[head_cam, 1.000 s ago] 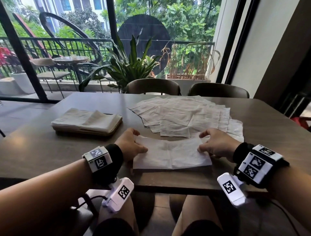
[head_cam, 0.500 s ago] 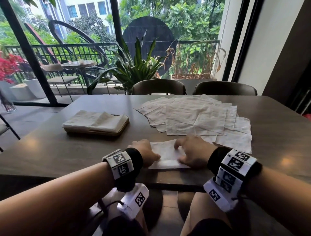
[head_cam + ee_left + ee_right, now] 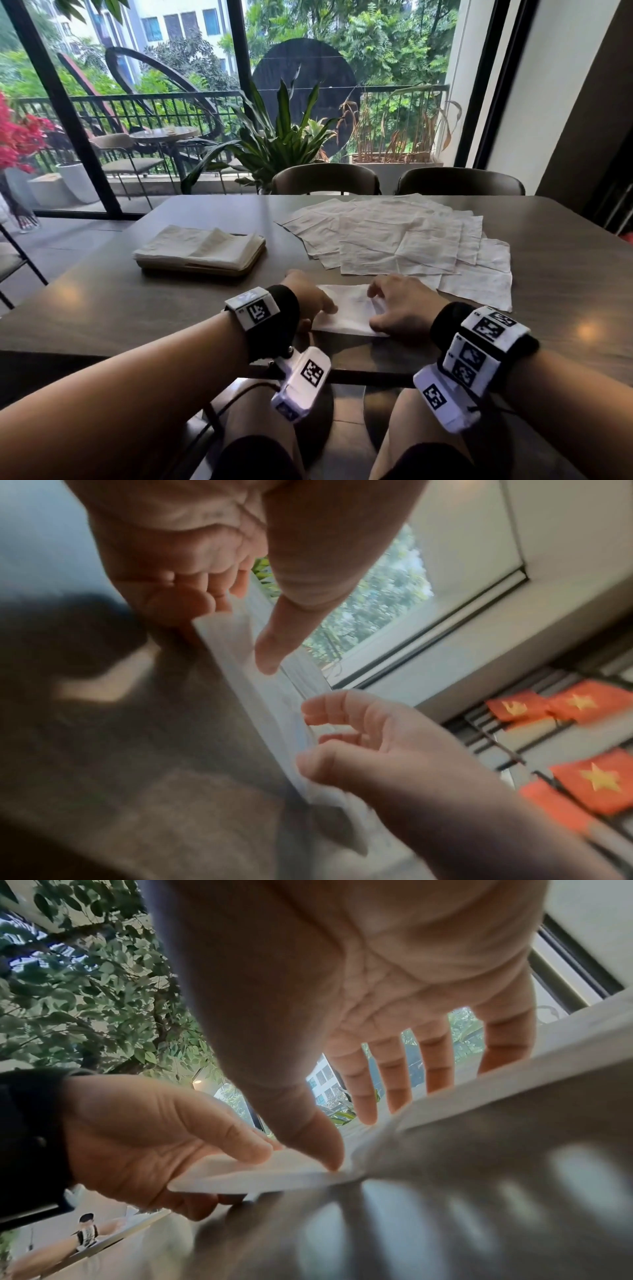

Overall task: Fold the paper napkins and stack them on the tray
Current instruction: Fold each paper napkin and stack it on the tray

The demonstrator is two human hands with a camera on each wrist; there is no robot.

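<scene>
With my left hand [image 3: 310, 301] pinching the left edge of the half-folded paper napkin [image 3: 346, 310] at the tabletop's [image 3: 137, 308] near edge and my right hand [image 3: 399, 308] spread flat on it, I align the edges before creasing, then carry it to the tray [image 3: 202, 267].

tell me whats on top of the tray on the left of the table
A stack of folded napkins lies on the tray, covering almost all of it. Only the tray's near edge and right corner show; its top face and anything beneath the stack are hidden.
</scene>
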